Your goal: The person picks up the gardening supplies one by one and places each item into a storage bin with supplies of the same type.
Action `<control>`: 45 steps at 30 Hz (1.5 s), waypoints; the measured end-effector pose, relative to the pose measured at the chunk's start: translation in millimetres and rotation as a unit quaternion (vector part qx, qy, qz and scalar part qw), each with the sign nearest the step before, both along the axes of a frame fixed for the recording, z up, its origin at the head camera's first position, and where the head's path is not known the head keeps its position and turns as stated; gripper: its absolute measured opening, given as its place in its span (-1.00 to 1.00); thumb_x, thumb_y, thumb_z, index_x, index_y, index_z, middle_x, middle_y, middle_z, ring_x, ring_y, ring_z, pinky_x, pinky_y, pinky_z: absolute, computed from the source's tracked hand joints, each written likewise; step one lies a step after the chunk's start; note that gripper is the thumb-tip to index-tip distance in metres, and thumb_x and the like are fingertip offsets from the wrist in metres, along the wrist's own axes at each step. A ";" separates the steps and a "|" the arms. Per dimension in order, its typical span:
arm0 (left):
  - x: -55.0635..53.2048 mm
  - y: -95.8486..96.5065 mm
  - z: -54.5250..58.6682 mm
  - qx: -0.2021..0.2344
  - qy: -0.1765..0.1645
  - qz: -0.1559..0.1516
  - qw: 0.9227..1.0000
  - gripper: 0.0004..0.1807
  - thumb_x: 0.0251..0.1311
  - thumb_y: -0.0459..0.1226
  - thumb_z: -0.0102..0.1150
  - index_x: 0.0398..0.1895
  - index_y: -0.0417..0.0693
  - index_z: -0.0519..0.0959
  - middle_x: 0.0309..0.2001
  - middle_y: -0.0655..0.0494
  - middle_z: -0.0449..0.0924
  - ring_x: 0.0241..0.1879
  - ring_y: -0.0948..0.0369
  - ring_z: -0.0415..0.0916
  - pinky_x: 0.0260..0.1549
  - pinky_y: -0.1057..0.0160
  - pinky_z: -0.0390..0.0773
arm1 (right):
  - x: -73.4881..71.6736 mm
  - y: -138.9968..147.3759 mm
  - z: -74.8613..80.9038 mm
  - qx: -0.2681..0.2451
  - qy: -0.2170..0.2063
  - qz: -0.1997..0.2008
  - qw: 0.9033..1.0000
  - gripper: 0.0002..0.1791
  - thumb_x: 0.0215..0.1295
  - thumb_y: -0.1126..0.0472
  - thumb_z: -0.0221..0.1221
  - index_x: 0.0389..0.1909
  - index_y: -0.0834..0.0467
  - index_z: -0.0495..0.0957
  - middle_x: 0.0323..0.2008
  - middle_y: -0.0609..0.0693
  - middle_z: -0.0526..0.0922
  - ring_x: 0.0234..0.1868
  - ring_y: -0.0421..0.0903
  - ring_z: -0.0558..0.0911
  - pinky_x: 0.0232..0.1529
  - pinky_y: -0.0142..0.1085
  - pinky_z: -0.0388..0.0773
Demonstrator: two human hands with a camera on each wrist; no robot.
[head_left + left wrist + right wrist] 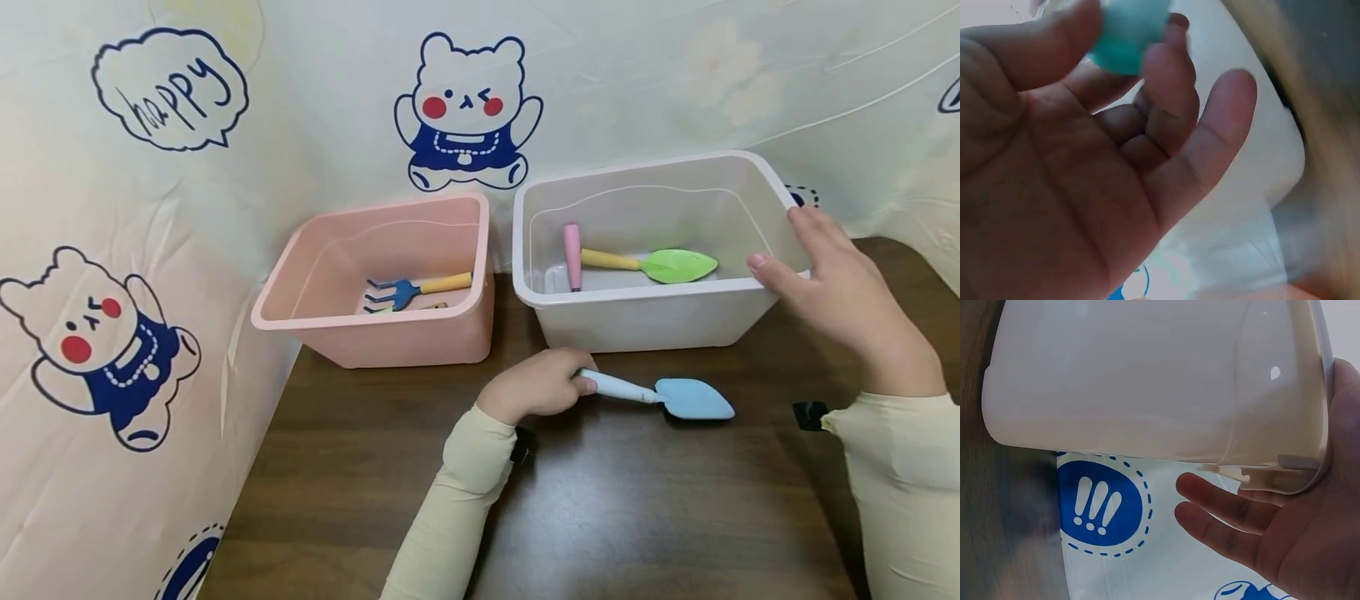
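Observation:
My left hand (542,385) pinches a light blue trowel (693,398) by the end of its handle, and the blade points right, low over the table. Blurred in the left wrist view, the handle end (1125,37) sits between thumb and fingertips, while the little finger stays extended. My right hand (847,287) rests at the right front corner of the pale grey bin (637,321), its thumb over the rim and its fingers spread along the right side. Inside this bin lie a green trowel (678,266) with a yellow handle and a pink handle (573,257).
A pink bin (397,342) stands left of the grey one, holding a blue hand rake (405,293) with a yellow handle and other partly hidden tools. Both bins stand on a dark wooden table (600,500), against a printed cloth (322,125) behind and to the left.

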State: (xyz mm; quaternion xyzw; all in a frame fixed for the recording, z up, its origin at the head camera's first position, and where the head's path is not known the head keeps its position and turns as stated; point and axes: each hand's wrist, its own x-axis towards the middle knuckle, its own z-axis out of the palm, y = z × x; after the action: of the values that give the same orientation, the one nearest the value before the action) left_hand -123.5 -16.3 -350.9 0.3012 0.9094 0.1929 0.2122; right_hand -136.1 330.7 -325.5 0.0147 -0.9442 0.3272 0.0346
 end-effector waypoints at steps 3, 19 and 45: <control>-2.5 -6.3 2.2 0.016 -0.010 0.020 1.000 -0.86 0.48 -0.14 0.11 -0.13 0.06 0.62 -0.31 0.26 0.55 -0.25 0.29 0.45 -0.17 0.35 0.43 | -0.4 0.0 -1.0 0.001 0.000 0.001 1.000 -0.06 0.51 -0.19 -0.03 0.63 0.12 -0.30 0.61 0.10 -0.37 0.55 0.33 -0.30 0.33 0.43 -0.27; -10.6 -23.0 9.7 0.118 0.003 0.034 0.992 -0.84 0.45 -0.14 0.12 -0.10 0.02 0.61 -0.38 0.21 0.52 -0.36 0.29 0.43 -0.33 0.34 0.44 | -2.2 -2.0 -2.6 0.000 -0.005 -0.006 1.000 -0.06 0.51 -0.20 -0.03 0.62 0.11 -0.32 0.61 0.10 -0.38 0.55 0.33 -0.30 0.33 0.43 -0.26; -10.3 -32.3 15.9 0.159 0.005 0.089 0.983 -0.82 0.41 -0.08 0.21 -0.08 0.08 0.61 -0.37 0.20 0.50 -0.31 0.25 0.43 -0.30 0.29 0.44 | -2.0 0.9 -1.2 0.002 -0.004 -0.002 1.000 -0.07 0.52 -0.17 -0.03 0.62 0.13 -0.31 0.61 0.12 -0.36 0.54 0.35 -0.29 0.35 0.41 -0.26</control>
State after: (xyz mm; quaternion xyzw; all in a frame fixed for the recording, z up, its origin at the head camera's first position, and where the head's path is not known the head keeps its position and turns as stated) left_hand -133.7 -48.6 -334.9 0.2501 0.8913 0.3515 0.1394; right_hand -138.0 331.6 -326.7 0.0114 -0.9450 0.3254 0.0320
